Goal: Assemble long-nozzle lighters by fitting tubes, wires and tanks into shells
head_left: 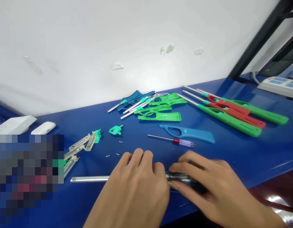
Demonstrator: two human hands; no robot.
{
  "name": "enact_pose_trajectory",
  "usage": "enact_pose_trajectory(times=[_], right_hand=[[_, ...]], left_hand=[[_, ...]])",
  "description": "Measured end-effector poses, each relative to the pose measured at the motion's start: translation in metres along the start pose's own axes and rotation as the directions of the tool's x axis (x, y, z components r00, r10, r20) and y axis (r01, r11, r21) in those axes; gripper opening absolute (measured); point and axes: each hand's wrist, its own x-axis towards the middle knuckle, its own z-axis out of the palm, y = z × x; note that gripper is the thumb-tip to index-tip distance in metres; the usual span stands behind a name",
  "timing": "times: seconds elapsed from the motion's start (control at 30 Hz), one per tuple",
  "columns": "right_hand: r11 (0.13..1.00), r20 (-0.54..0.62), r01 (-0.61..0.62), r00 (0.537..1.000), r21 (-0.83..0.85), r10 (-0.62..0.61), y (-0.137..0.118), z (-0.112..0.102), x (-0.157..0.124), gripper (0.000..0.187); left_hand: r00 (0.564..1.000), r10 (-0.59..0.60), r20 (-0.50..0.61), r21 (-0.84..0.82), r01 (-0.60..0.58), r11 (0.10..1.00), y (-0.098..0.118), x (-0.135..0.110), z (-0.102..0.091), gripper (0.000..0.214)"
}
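Observation:
A long-necked gas lighter lies crosswise at the table's front, its metal tube [89, 179] pointing left and its dark body [187, 180] toward the right. My left hand [136, 186] is closed over the middle of it, hiding where tube and body meet. With thumb and fingers, my right hand [217, 186] grips the dark body. Just beyond them are a screwdriver [181, 142] with a clear and red handle and a blue casing half [194, 133]. Small screws [117, 154] lie past my left hand, near a teal plastic piece [116, 129].
Green casing halves [160, 116], blue casings and metal tubes are heaped near the wall. Red and green lighters [229, 120] lie at the right. Clear fuel tanks [90, 141] are at the left, by a white case [43, 128]. A power strip [279, 85] sits far right.

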Motion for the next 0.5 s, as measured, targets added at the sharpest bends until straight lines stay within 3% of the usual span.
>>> enact_pose_trajectory(times=[0.23, 0.5], right_hand=[[1.000, 0.011, 0.008, 1.000, 0.010, -0.008, 0.001, 0.000, -0.001, 0.016], [1.000, 0.007, 0.003, 1.000, 0.014, -0.003, 0.001, 0.001, -0.001, 0.017]], left_hand=[[0.991, 0.043, -0.129, 0.001, -0.043, 0.999, -0.002, -0.009, 0.017, 0.033], [1.000, 0.021, 0.007, 0.016, -0.021, 1.000, 0.005, 0.005, 0.015, 0.036]])
